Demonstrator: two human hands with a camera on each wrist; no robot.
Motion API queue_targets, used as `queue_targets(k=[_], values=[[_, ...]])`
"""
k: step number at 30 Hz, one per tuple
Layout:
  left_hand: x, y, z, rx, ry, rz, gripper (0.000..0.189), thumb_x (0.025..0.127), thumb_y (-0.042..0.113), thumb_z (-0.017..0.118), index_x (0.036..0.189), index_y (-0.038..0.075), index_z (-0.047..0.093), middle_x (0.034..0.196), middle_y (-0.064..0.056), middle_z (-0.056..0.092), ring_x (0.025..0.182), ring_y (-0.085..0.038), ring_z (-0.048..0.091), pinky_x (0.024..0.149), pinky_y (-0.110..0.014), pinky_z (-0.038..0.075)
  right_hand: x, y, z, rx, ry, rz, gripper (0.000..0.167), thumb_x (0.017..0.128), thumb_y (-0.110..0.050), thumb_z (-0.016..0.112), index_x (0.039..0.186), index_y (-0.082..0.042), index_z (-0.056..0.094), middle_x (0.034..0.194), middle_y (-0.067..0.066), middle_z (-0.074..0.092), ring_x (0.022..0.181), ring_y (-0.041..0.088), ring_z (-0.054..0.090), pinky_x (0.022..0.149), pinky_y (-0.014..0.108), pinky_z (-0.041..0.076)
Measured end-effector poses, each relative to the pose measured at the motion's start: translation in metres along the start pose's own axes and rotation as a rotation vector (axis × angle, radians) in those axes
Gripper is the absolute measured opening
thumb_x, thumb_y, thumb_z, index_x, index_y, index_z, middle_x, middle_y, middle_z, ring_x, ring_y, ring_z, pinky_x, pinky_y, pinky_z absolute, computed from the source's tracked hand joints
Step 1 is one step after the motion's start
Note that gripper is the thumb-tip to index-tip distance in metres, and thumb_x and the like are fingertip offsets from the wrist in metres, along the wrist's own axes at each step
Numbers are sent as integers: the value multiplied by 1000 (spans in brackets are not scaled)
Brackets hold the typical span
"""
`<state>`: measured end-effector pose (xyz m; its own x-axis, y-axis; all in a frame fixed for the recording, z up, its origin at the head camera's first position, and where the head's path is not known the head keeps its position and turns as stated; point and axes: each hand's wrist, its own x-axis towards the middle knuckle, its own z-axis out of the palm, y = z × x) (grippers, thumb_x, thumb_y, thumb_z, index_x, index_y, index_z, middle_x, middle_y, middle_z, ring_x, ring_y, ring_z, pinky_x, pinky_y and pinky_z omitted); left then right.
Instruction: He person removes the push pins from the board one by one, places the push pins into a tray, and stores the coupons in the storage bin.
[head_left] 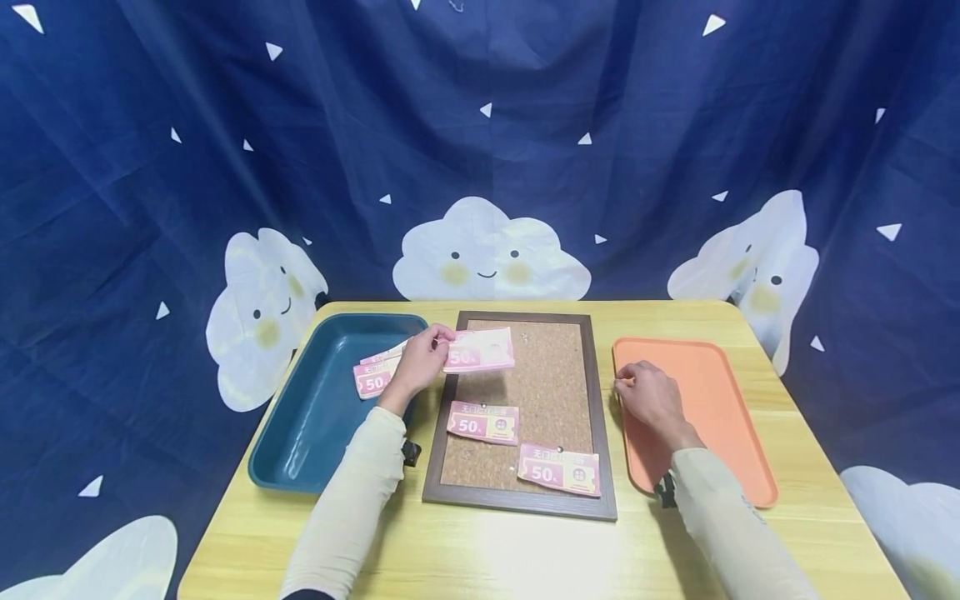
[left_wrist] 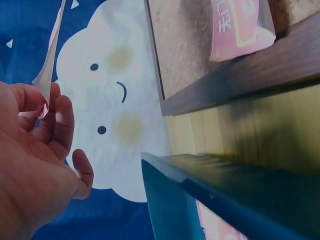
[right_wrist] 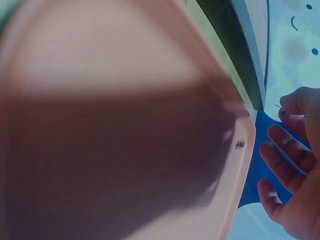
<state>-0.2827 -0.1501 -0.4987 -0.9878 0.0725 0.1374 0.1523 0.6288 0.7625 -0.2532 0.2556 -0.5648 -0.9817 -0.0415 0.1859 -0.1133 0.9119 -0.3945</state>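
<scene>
My left hand (head_left: 422, 362) pinches a pink paper coupon (head_left: 480, 350) printed with 50, above the upper left of the framed corkboard (head_left: 555, 375). In the left wrist view the coupon (left_wrist: 48, 75) is seen edge-on between thumb and fingers. Two similar coupons are on the board, one left of centre (head_left: 483, 423) and one at the lower right (head_left: 558, 471), each with a pin at its top edge. Over the left edge of the orange tray (head_left: 712, 375), my right hand (head_left: 651, 396) pinches a small pushpin (right_wrist: 279, 106), its thin point showing.
A deep teal bin (head_left: 300, 425) stands at the left, with more pink coupons (head_left: 372, 379) inside. Another small pin (right_wrist: 240, 144) lies near the tray's rim. Wooden tabletop (head_left: 525, 554) extends in front of the board. A blue cloud-patterned curtain (head_left: 487, 150) hangs behind.
</scene>
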Motion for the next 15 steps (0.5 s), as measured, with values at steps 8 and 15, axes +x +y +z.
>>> queue_targets(k=[8,15], values=[[1,-11,-12,26,37,-28,22,92,16,48,107,16,64,85,-7,59,78,-21,52,69,-31,41,0,6,0,-12,19,-11,19,87,-24,57,94,-12,70,104,13,68,96,37,65,77,54,46],[0,-18,-24,28,64,-65,19,93,16,49,106,16,63,93,-8,61,84,-24,55,72,-32,40,0,7,0,-15,11,-5,19,88,-24,56,94,-12,70,105,13,68,97,37,65,78,54,46]])
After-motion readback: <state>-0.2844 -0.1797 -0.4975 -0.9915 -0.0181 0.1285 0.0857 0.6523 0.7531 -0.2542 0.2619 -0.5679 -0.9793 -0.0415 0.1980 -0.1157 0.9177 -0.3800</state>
